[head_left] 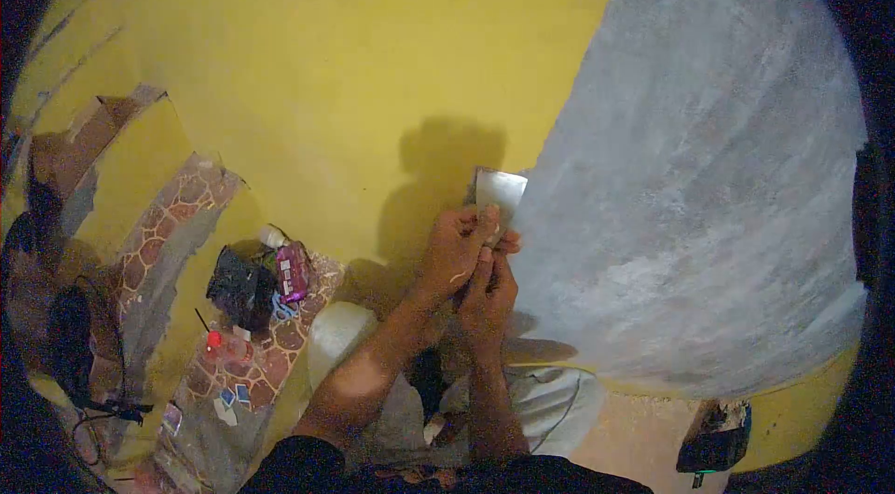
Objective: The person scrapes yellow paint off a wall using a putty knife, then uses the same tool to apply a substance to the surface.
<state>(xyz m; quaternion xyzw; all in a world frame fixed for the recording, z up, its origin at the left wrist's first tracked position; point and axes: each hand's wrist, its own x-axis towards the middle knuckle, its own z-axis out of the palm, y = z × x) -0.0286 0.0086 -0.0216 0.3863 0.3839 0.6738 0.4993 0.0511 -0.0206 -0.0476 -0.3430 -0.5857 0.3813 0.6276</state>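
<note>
So the person had both hands up in front of a yellow wall, right by the edge of a big grey patch. The thing they were working with was a small shiny silvery piece, flat-looking, sticking up above their fingers. The left hand was pinching its lower part between thumb and fingers. The right hand was just below, fingers curled in close to the bottom end, but honestly you couldn't tell if it was gripping the piece too, since the fingers covered that bit.

Off to the left, a stone-patterned ledge had a bunch of stuff on it: a black plastic bag, a pinkish-purple packet right beside it, and a red-topped bottle nearer the person. A dark box sat down at the lower right.
</note>
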